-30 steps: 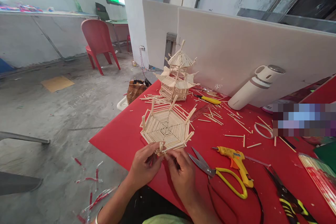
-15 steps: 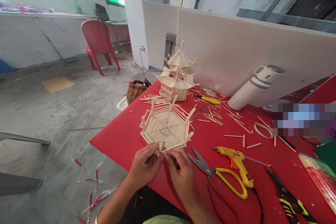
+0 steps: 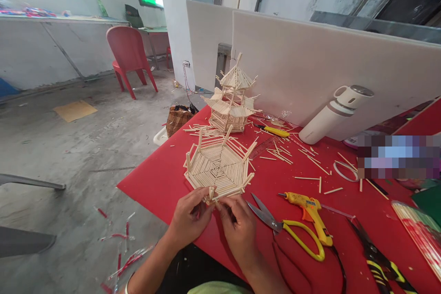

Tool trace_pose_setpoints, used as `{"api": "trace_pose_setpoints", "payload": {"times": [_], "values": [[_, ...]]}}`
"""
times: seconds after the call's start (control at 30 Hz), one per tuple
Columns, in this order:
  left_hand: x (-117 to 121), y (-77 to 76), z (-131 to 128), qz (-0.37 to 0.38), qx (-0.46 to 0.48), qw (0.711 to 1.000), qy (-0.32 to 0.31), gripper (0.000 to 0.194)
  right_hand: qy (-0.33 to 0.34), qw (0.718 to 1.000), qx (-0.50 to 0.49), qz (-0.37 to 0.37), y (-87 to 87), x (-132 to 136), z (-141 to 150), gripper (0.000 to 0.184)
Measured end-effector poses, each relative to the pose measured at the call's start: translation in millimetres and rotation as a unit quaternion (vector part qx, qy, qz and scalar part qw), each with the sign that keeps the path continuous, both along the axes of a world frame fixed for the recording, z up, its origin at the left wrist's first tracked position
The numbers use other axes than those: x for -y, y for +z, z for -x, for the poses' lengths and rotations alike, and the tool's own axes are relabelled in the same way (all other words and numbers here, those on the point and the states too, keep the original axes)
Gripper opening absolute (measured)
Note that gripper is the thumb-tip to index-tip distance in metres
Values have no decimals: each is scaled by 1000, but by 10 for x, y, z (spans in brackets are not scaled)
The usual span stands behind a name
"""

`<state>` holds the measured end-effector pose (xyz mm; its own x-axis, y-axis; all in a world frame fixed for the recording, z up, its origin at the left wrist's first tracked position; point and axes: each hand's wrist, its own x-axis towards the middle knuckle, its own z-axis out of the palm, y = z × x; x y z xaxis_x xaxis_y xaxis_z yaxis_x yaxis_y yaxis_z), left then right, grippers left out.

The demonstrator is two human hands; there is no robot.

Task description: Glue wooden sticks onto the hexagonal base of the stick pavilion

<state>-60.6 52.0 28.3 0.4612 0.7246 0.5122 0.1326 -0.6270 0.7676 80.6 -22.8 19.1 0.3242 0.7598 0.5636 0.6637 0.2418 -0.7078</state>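
An octagonal platform made of thin wooden sticks [image 3: 217, 167] lies on the red table, with short stick posts standing or leaning at its corners. My left hand [image 3: 193, 213] pinches the platform's near corner, beside a short upright post. At the same corner, just to the right, the thumb and fingers of my right hand [image 3: 238, 225] are closed on the edge; the fingertips hide part of the joint. Large scissors [image 3: 272, 225] with yellow handles lie close to my right hand. Beyond them is a yellow hot glue gun [image 3: 312, 213].
A stick pagoda [image 3: 233, 96] stands behind the platform. Loose sticks, a yellow utility knife [image 3: 276, 131], a white thermos [image 3: 336, 115], pliers-like cutters [image 3: 375, 252] and a packet of sticks [image 3: 418, 234] are on the red table [image 3: 155, 179]. White boards [image 3: 292, 64] stand behind.
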Motion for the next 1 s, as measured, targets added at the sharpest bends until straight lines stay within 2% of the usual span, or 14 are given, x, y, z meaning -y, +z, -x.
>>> {"api": "trace_pose_setpoints", "payload": {"times": [0.3,0.43,1.0], "values": [[12,-6,15,-4,2,1000,-4,33,17,999,-28,13,18,38,10,12],[7,-20,14,-1,-1,1000,1,32,37,998,-41,21,21,47,14,12],[4,34,-8,-8,11,1000,0,32,36,998,-43,23,45,49,18,12]]}}
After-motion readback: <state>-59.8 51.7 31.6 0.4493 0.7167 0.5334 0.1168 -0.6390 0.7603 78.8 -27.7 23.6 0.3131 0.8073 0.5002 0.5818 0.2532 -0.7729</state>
